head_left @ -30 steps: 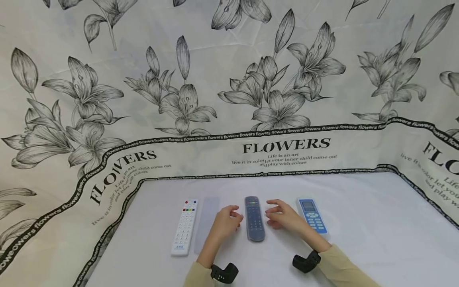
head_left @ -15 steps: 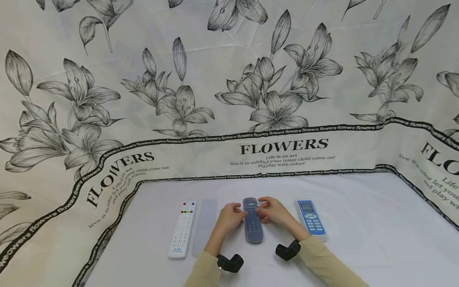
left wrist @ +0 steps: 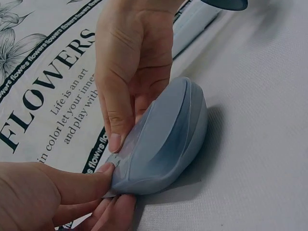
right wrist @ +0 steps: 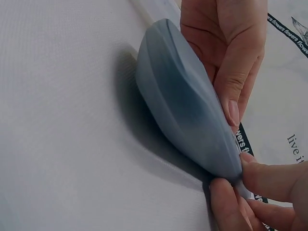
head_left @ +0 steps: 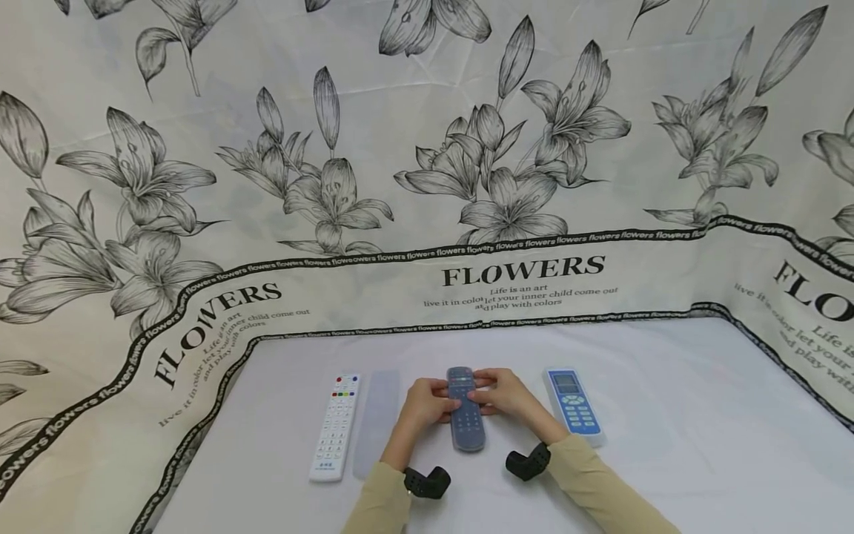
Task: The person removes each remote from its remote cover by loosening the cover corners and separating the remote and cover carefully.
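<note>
A dark blue-grey remote control [head_left: 467,419] in a smooth translucent cover is in the middle of the table in the head view. My left hand [head_left: 424,404] grips its left side, thumb on the button face. From the right, my right hand [head_left: 510,393] pinches the opposite edge, thumb also on top. Up close in the left wrist view, the rounded near end of the remote [left wrist: 163,139] casts a shadow on the cloth. Fingers of both hands curl under its sides near the far end. Whether it is raised off the cloth I cannot tell.
A white remote control [head_left: 335,428] lies at the left, beside a flat translucent sleeve [head_left: 376,424]. A blue-and-white remote control [head_left: 574,404] lies to the right, close to my right forearm. Flower-printed fabric [head_left: 520,289] rises behind the white table [head_left: 667,415].
Both hands have come in from either side of the dark remote and taken hold of it. The view has shifted slightly; the other remotes stay in place.
</note>
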The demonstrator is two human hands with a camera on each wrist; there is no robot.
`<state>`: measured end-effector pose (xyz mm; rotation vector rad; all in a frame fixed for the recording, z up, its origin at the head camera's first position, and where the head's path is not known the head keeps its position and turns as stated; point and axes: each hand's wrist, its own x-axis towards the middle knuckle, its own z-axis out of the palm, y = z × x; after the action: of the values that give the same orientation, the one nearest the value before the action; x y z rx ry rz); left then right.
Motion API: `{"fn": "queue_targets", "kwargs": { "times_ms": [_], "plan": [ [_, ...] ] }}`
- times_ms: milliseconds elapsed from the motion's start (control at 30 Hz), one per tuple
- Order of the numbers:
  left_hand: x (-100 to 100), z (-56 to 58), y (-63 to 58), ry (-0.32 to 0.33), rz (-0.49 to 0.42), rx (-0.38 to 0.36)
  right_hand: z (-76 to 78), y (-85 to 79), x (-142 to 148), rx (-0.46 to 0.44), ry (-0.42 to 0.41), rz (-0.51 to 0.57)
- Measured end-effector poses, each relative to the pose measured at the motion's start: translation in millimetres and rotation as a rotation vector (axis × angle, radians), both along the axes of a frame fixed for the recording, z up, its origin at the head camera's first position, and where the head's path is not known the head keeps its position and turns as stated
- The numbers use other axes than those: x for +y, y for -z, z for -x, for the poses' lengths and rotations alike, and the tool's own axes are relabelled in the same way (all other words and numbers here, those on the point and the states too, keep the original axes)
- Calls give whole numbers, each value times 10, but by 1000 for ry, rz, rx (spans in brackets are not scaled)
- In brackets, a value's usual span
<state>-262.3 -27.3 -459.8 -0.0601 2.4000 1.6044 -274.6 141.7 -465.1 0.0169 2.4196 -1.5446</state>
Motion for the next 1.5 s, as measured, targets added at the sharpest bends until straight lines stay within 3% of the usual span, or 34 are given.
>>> {"fn": "queue_targets", "kwargs": {
  "times_ms": [333,567,867,1033,1500],
  "plan": [
    [49,1,36,-37,-21,33,1,11,12,12,43,38],
    [60,-28,48,-62,-24,20,-21,-24,-15,4,52,15],
    [90,-57,79,-116,-28,71,-3,-11,-41,20,80,-21],
    [88,-86,96,-104,-9,97,-15,-1,-49,21,87,-39],
    [84,-196,122,-98,21,273,-97,-10,-12,12,82,102]
  ]
}}
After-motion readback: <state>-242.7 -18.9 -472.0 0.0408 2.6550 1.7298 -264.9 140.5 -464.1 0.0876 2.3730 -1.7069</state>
